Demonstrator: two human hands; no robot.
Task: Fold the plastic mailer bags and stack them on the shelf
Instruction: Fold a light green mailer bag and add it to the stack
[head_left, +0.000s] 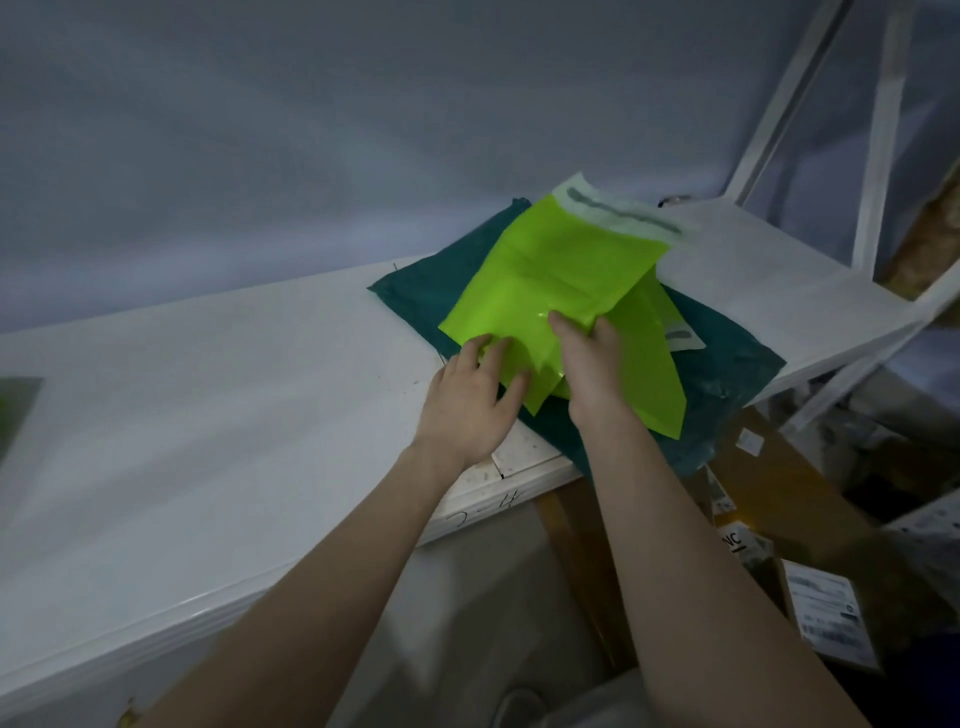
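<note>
cardboard boxes (810, 525) with printed labels sit lowest, below the shelf's right end. above them, both hands reach onto the white shelf (208, 395). the left hand (467, 400) lies spread, fingers pressing the near corner of the lime green mailer bag (561, 280). the right hand (592, 364) pinches a fold of it between thumb and fingers. the bag rests on a dark teal bag (727, 374); its white adhesive flap (618, 210) points at the wall.

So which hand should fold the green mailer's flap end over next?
Probably right: the right hand already grips the lime green mailer nearer the flap; the left hand presses its near corner flat.
</note>
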